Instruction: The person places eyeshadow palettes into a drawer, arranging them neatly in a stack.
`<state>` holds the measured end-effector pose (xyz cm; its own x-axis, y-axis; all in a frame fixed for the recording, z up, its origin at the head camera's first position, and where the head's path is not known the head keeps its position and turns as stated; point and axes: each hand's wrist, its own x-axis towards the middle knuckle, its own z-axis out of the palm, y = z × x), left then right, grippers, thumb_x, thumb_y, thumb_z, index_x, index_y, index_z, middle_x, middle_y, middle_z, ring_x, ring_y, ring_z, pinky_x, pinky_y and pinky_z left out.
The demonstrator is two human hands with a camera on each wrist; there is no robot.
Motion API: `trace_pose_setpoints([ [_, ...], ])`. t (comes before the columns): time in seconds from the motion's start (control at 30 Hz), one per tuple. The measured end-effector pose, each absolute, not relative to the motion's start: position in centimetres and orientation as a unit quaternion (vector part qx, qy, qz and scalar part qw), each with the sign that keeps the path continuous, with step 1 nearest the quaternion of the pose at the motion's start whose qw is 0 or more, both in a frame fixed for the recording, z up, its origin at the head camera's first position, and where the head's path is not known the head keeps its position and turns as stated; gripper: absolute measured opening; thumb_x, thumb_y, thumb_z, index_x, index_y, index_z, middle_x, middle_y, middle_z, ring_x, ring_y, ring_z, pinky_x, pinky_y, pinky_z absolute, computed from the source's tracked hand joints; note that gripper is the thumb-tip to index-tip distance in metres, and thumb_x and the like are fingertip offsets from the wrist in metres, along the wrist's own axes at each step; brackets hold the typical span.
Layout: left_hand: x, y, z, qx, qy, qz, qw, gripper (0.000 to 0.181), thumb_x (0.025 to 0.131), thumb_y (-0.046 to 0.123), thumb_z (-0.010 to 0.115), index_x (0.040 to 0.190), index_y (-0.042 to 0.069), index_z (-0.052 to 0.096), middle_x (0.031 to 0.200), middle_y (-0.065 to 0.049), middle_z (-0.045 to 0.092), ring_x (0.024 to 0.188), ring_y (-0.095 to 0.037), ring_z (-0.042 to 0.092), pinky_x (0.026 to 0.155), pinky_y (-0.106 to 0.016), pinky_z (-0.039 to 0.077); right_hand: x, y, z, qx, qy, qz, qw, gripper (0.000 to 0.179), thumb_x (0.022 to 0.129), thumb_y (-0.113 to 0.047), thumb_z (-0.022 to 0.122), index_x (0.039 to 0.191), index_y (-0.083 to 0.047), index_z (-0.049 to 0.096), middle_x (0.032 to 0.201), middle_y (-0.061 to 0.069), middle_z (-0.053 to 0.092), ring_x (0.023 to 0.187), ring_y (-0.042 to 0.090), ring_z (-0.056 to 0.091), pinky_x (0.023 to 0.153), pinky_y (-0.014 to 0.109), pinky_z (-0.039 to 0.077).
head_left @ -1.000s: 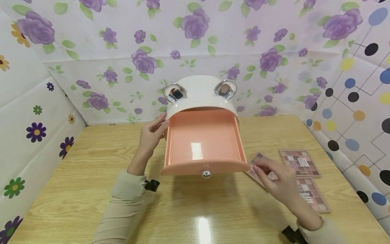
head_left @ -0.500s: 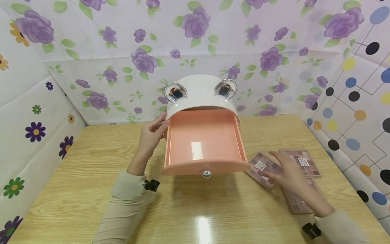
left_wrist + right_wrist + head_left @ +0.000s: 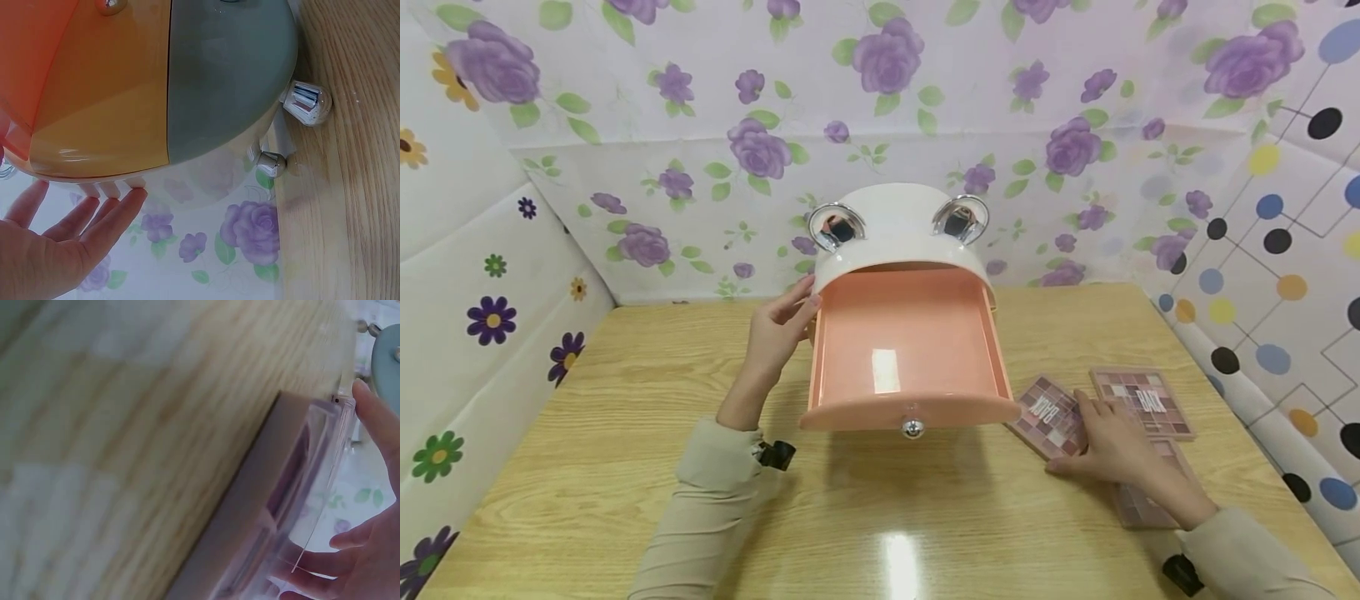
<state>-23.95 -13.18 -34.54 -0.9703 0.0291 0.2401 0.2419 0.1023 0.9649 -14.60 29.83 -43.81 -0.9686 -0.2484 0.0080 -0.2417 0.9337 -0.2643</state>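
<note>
A white frog-shaped box [image 3: 895, 221] with two silver oval eyes stands mid-table. Its peach drawer [image 3: 850, 412], with a round silver knob, is pulled far out, and its floor is bare. My left hand [image 3: 772, 337] rests against the box's left side, fingers extended; in the left wrist view its fingertips touch the white shell below an orange-yellow panel and a grey-green one. To the drawer's right lies a clear-lidded makeup palette [image 3: 1041, 412]. My right hand [image 3: 1112, 446] reaches over that palette's right end, thumb at its near corner and fingers loosely spread along its edge.
Two more palettes lie to the right: one [image 3: 1153, 425] behind my right hand, the other [image 3: 1138, 504] partly under my right hand and wrist. Flower-printed sheeting [image 3: 700, 167] hangs behind the wooden table [image 3: 587, 433], and dotted sheeting [image 3: 1292, 367] lines the right side.
My right hand has left the drawer front's right end, moved right, and come down onto the nearest palette. My left hand, the box and the drawer have stayed in place.
</note>
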Motion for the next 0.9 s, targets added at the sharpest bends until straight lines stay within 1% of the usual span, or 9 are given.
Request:
trace_pose_setpoints([
  [0.17,-23.9,-13.1,-34.5,-0.092,-0.738,-0.663,0.082,0.043,0.089,0.02,0.059,0.13,0.009,0.051,0.125,-0.013,0.053,0.104,-0.016,0.056,0.081,-0.047,0.049,-14.8,29.7,-44.0,-0.121,0.985,-0.125,0.005,0.122,0.056,-0.068,0.071,0.13,0.018,0.028,0.124,0.045,0.032,0.105,0.06,0.038,0.077,0.066,0.04],
  [0.33,-23.9,-13.1,-34.6,-0.09,-0.741,-0.661,0.082,0.043,0.089,0.021,0.059,0.13,0.011,0.052,0.126,-0.011,0.054,0.103,-0.016,0.057,0.072,-0.03,0.054,-14.9,29.5,-43.8,-0.105,0.983,-0.148,-0.003,0.122,0.051,-0.059,0.079,0.131,0.017,0.028,0.132,0.043,0.021,0.102,0.061,0.038,0.077,0.067,0.039],
  [0.4,-23.9,-13.1,-34.6,-0.089,-0.742,-0.659,0.082,0.043,0.089,0.021,0.059,0.13,0.011,0.052,0.126,-0.01,0.054,0.104,-0.017,0.057,0.068,-0.024,0.054,-15.0,29.5,-43.8,-0.1,0.982,-0.16,-0.005,0.125,0.048,-0.057,0.082,0.132,0.016,0.026,0.131,0.041,0.021,0.101,0.059,0.037,0.076,0.066,0.039],
  [0.47,-24.0,-13.2,-34.6,-0.087,-0.743,-0.658,0.083,0.043,0.089,0.022,0.059,0.13,0.011,0.052,0.126,-0.011,0.054,0.105,-0.018,0.056,0.067,-0.021,0.053,-15.1,29.6,-43.8,-0.097,0.981,-0.17,-0.006,0.128,0.045,-0.055,0.083,0.133,0.016,0.024,0.124,0.041,0.026,0.098,0.056,0.038,0.074,0.064,0.04],
  [0.57,-24.0,-13.2,-34.6,-0.086,-0.744,-0.658,0.082,0.043,0.089,0.022,0.059,0.13,0.011,0.052,0.126,-0.011,0.054,0.106,-0.019,0.056,0.067,-0.021,0.053,-15.3,29.8,-43.6,-0.095,0.976,-0.196,-0.016,0.126,0.044,-0.043,0.088,0.133,0.018,0.023,0.115,0.039,0.03,0.099,0.052,0.035,0.078,0.062,0.037],
  [0.67,-24.0,-13.2,-34.6,-0.087,-0.745,-0.656,0.081,0.043,0.089,0.023,0.059,0.13,0.012,0.052,0.126,-0.01,0.054,0.106,-0.019,0.056,0.067,-0.021,0.053,-15.5,30.2,-42.9,-0.088,0.971,-0.22,-0.03,0.114,0.048,-0.025,0.089,0.132,0.02,0.026,0.112,0.04,0.033,0.099,0.052,0.036,0.081,0.062,0.035],
  [0.73,-24.0,-13.2,-34.6,-0.087,-0.744,-0.657,0.082,0.043,0.089,0.023,0.06,0.13,0.012,0.053,0.126,-0.01,0.054,0.105,-0.018,0.056,0.068,-0.02,0.053,-15.5,30.5,-42.3,-0.085,0.967,-0.237,-0.033,0.103,0.051,-0.015,0.087,0.129,0.021,0.03,0.106,0.039,0.041,0.091,0.047,0.043,0.077,0.057,0.04],
  [0.83,-24.0,-13.2,-34.7,-0.086,-0.743,-0.659,0.083,0.043,0.089,0.023,0.06,0.13,0.012,0.053,0.125,-0.011,0.054,0.103,-0.015,0.057,0.068,-0.02,0.053,-15.5,31.1,-41.5,-0.074,0.96,-0.27,-0.027,0.079,0.06,-0.005,0.082,0.123,0.019,0.042,0.096,0.032,0.053,0.077,0.034,0.052,0.065,0.043,0.048],
  [0.9,-24.0,-13.2,-34.7,-0.086,-0.741,-0.661,0.084,0.043,0.089,0.022,0.06,0.13,0.012,0.053,0.125,-0.011,0.054,0.102,-0.014,0.057,0.069,-0.021,0.053,-15.5,31.6,-41.1,-0.062,0.952,-0.299,-0.018,0.066,0.065,-0.003,0.078,0.12,0.016,0.047,0.093,0.027,0.058,0.07,0.025,0.053,0.055,0.033,0.046],
])
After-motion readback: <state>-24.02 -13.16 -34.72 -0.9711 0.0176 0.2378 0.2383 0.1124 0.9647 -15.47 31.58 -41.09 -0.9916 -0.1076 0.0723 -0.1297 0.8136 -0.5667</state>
